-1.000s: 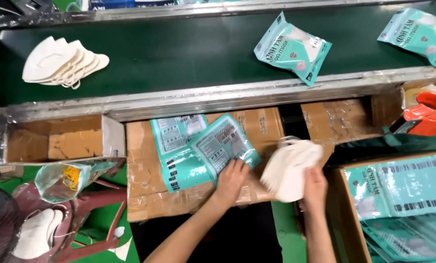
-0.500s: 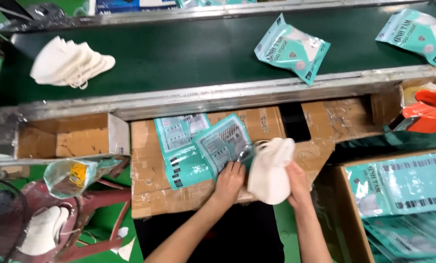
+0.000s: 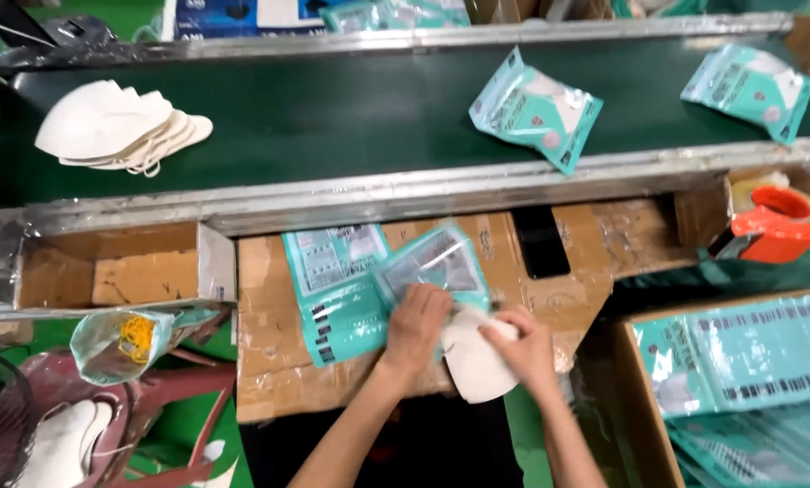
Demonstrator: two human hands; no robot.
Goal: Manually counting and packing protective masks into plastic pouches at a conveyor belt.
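My left hand (image 3: 416,327) presses on a teal plastic pouch (image 3: 430,267) lying on a cardboard work surface (image 3: 265,361). My right hand (image 3: 524,348) grips a stack of folded white masks (image 3: 474,366), whose upper end sits at the pouch's mouth next to my left hand. A second teal pouch (image 3: 333,289) lies flat just to the left, partly under the first.
A dark green conveyor belt (image 3: 351,108) carries a stack of white masks (image 3: 116,126) and two filled teal pouches (image 3: 536,108) (image 3: 748,90). An orange tape dispenser (image 3: 776,226) sits at right. A box of filled pouches (image 3: 739,370) stands lower right. A red stool (image 3: 152,407) is lower left.
My right hand brought the white masks down and left, up against the pouch under my left hand. The masks and pouches on the belt shifted right.
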